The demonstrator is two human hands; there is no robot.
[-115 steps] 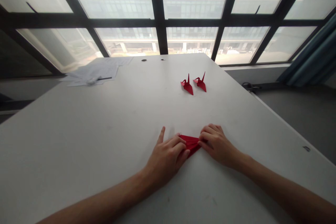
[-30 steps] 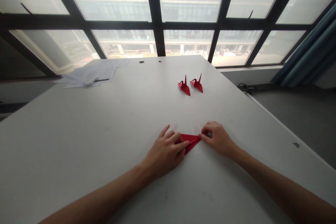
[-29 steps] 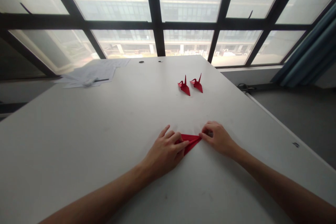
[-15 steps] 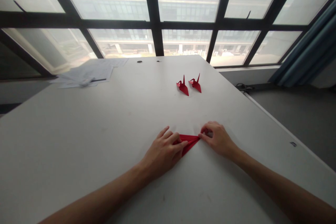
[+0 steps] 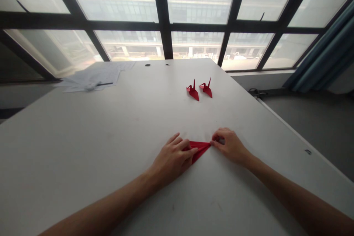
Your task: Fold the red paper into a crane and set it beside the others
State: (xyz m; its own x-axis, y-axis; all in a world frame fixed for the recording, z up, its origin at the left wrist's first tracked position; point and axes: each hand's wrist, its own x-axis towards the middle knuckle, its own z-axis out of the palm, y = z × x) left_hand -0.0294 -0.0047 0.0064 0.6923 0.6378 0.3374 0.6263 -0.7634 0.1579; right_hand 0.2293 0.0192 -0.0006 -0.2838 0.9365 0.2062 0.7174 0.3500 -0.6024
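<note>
A folded piece of red origami paper (image 5: 201, 151) lies on the white table, its narrow point toward the right. My left hand (image 5: 174, 155) presses down over its wide left part, fingers bent onto the folds and hiding that end. At the pointed tip, my right hand (image 5: 228, 143) pinches the paper between thumb and forefinger, the other fingers curled. Farther back, two finished red paper cranes stand side by side, a left crane (image 5: 193, 91) and a right crane (image 5: 206, 89).
Loose white papers (image 5: 80, 80) lie at the table's far left, with a dark pen (image 5: 105, 84) on them. Behind the white table (image 5: 110, 129) rise windows with dark frames (image 5: 163, 25). A blue curtain (image 5: 323, 51) hangs at the right.
Both hands keep nearly the same hold on the red paper. The view has shifted very slightly.
</note>
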